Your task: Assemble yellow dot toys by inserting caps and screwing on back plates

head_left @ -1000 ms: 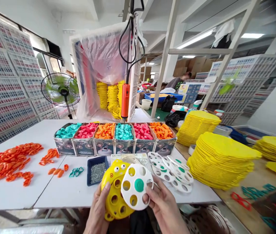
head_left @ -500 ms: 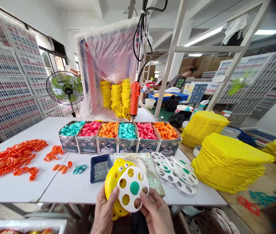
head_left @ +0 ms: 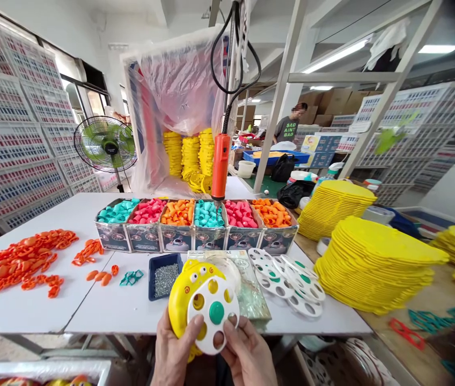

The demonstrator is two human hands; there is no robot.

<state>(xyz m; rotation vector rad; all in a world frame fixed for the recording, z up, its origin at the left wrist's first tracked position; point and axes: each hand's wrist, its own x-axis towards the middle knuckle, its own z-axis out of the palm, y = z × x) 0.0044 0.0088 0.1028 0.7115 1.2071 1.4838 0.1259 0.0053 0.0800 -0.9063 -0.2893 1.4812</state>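
Yellow plastic shell with two round eyes, held up at the near edge of the table. A white disc with round holes and a green centre overlaps its front, toward its lower right; whether it is seated cannot be told. The left hand curls round the shell's left side, thumb on the disc. The right hand is nearly closed, thumb and fingers pinching the disc's lower right edge. Just left of the shell, a blue tray holds screws; well left of it lie orange parts. Right of the shell are overlapping loose discs, then yellow stacks. Beyond the shell stands a row of six bins, with a screwdriver hanging above them.
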